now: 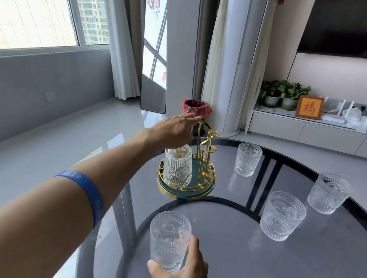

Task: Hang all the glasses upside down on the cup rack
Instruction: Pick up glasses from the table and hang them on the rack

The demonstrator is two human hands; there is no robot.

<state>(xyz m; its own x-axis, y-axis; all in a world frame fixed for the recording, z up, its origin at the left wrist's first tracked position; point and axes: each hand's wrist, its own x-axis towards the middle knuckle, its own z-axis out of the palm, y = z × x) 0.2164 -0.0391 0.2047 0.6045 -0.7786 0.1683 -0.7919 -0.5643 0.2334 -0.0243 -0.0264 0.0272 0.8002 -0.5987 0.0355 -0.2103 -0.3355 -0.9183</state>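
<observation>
A gold wire cup rack on a round teal tray (186, 175) stands at the far edge of the round grey glass worktop (244, 260), with one clear embossed glass (177, 169) hung upside down on its near-left peg. The left hand (174, 129) reaches out above that glass, fingers loosely spread, touching the rack's top loop. The right hand (185, 274) wraps around an upright embossed tumbler (169, 240) near the worktop's front. Four more glasses stand to the right; the nearest is cut off by the frame. Behind lie grey floor, curtains and a red-lined bin (196, 109).
</observation>
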